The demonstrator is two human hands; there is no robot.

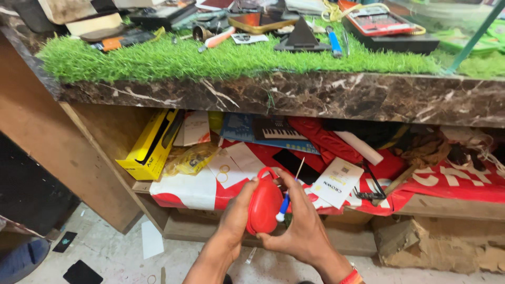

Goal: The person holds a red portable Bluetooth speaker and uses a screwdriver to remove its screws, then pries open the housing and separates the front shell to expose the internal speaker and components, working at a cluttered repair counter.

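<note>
While my left hand cups the red case, smooth, light and probably slippery, my right hand pinches the thin screwdriver against its side.

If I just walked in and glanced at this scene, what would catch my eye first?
Probably the red rounded case held in both hands, the left hand and right hand, low at centre; the right also holds a thin blue-and-white screwdriver. Above, a green artificial grass mat covers the cluttered marble counter.

Under my counter, a yellow and black carton leaning left, a white printed card on red cloth, a red-screened device up top
</note>
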